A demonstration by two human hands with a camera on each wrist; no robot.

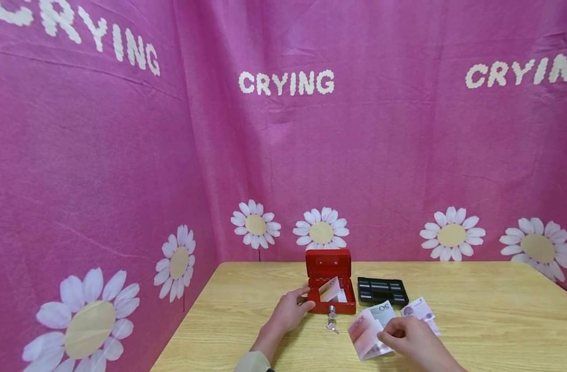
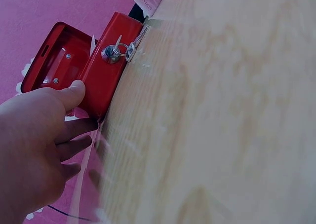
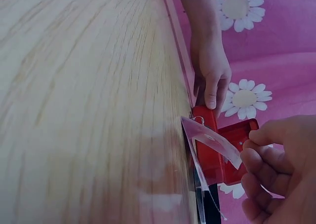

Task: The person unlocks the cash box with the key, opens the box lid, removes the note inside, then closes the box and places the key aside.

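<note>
My left hand holds the left side of an open red cash box, its thumb on the front rim in the left wrist view. Keys hang from the box's front lock. Inside leans a pink banknote. In front and to the right, my right hand pinches the edge of a folded pink 100 banknote, whose flap is raised. The exact finger contact is partly hidden. Behind that note lies a greenish 50 banknote.
A black coin tray sits to the right of the box. Purple banknotes lie beyond my right hand. The wooden table meets a pink curtain with printed daisies at its back and left.
</note>
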